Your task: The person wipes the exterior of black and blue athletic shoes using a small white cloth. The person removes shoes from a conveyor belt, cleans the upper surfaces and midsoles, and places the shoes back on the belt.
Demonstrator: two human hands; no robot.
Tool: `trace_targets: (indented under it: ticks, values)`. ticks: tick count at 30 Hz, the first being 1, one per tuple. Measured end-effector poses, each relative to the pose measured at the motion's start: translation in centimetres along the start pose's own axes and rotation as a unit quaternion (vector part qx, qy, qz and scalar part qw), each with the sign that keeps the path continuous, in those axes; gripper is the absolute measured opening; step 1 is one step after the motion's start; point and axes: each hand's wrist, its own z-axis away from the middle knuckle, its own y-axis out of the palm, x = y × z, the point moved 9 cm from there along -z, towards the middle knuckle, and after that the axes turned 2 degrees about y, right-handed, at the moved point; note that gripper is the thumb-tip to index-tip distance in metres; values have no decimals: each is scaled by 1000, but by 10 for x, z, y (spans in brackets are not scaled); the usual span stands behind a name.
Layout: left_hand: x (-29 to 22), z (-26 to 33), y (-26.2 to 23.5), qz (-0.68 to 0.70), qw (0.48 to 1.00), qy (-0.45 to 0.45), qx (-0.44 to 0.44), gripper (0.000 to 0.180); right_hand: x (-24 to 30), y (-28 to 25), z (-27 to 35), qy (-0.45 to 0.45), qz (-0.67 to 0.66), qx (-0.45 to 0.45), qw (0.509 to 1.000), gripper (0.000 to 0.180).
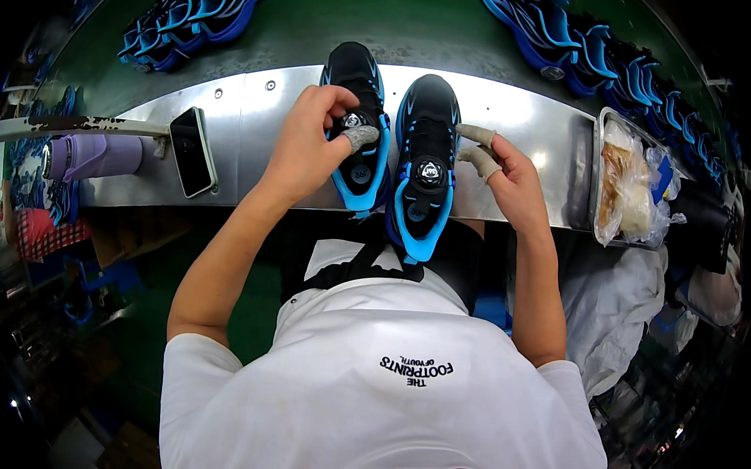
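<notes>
On the metal shelf (515,115), 2 black-and-blue shoes sit side by side. Left hand (308,143) pinches the left shoe (359,125) dial; right hand (512,178), fingers extended, touches the right shoe (427,144).

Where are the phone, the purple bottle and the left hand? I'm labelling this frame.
phone (193,151), head view, middle of its dark screen.
purple bottle (102,155), head view, middle of its side.
left hand (306,143), head view, back of the hand, on the left shoe's dial.

Black shoes (388,143) with bright blue trim, green belt (359,24), silver ledge (523,124), lilac bottle (94,157).
</notes>
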Motion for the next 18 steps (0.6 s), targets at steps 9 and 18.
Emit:
trace_targets:
  ticks: [9, 18]
  values:
    - [0, 0, 4, 20, 999, -37, 0, 47, -5, 0, 1, 17, 2, 8, 1000, 30]
    - [-16, 2, 8, 62, 990, 122, 33, 45, -7, 0, 2, 27, 9, 12, 1000, 30]
